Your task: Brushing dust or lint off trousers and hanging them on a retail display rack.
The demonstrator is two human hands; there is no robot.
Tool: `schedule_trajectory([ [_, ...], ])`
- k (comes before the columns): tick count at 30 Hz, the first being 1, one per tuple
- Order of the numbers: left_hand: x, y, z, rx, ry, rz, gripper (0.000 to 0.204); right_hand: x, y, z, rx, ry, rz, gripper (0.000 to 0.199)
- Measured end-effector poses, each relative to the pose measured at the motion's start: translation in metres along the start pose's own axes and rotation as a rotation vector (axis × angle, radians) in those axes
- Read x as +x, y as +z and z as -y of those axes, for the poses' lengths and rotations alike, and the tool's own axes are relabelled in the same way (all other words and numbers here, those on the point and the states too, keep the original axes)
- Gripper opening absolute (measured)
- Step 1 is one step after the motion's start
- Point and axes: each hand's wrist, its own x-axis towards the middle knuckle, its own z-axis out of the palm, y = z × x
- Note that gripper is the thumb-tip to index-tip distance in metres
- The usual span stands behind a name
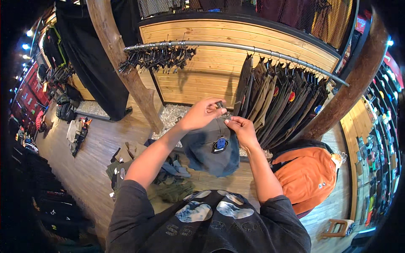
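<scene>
I am clipping grey trousers onto a hanger: left hand pinches its clip, right hand grips the waistband. Next, I judge, the other clip needs closing.

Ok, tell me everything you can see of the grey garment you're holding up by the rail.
The grey garment hangs from a black clip hanger, its lower part rounded and slack. The cloth looks like soft, matte woven fabric. A blue-and-black tag dangles on its front. The left hand grips the hanger's clip at the waistband; the right hand pinches the waistband's other end. It hangs above the wood floor.
</scene>
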Motion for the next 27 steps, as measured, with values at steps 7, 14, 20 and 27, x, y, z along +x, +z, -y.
schedule_trajectory([
  [7,0.001,-0.013,0.023,-0.042,-0.028,-0.171,0.034,0.002,0.009,0.001,-0.03,0.014,0.036,0.021],
  [14,0.002,-0.015,0.016,0.029,-0.065,-0.205,0.024,0.005,0.01,0.002,-0.151,-0.042,0.063,0.021],
  [20,0.0,-0.009,0.016,0.071,-0.084,-0.173,0.021,0.003,0.005,0.015,-0.387,-0.11,0.049,0.025],
  [27,0.009,-0.007,0.025,-0.015,-0.045,-0.176,0.022,0.008,0.002,0.026,-0.453,-0.073,0.025,0.021],
])
